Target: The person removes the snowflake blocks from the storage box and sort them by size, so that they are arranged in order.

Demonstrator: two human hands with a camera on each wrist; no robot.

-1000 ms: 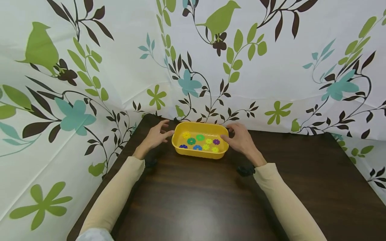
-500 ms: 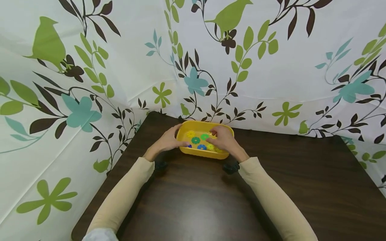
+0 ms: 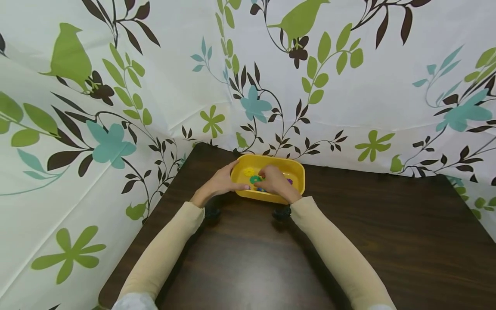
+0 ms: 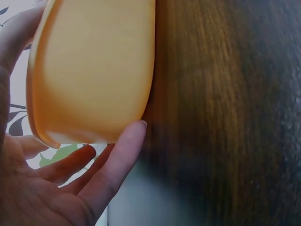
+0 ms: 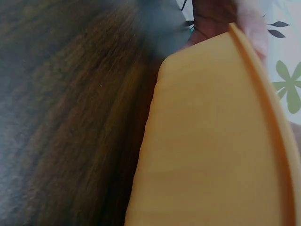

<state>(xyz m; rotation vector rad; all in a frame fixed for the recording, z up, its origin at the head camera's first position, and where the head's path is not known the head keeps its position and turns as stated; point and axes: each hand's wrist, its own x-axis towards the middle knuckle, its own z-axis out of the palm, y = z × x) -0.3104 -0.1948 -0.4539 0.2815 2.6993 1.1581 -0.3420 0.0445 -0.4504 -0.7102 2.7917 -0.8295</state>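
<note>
White cloth (image 3: 170, 82) printed with green birds, dark leaves and blue flowers, behind the yellow tub (image 3: 261, 196); dark wood table (image 3: 248, 258) beneath it. Left hand (image 3: 221, 181) at the tub's left end, thumb over the near rim, other fingers a bit apart along the end wall, so clamped on the tub. Right hand (image 3: 276, 180) down inside the tub around its middle, fingers bent low; can't tell pinch from mere touch (tips too small here). Flower-shaped discs all inside the tub: yellow disc (image 3: 249, 171) toward the far left, green disc (image 3: 254, 179) just beside the right fingertips, blue disc (image 3: 260, 189) near the near wall and partly covered, purple disc (image 3: 289, 181) toward the right end. Likeliest trouble, as a guess: a thin disc slipping from the right fingertips, because of so little edge to catch on a flat floor. Could also drag or tilt the tub by leaning the right wrist on the near rim, with support at one end only. From the head view alone: discs, plus right fingers among them. From the left wrist view: outer wall of the tub, one left fingertip against its lower corner, gaps between the fingers, all missed from above. From the right wrist view: outer wall again, part of a hand past the tub's end (blurry, probably the left), no discs.
</note>
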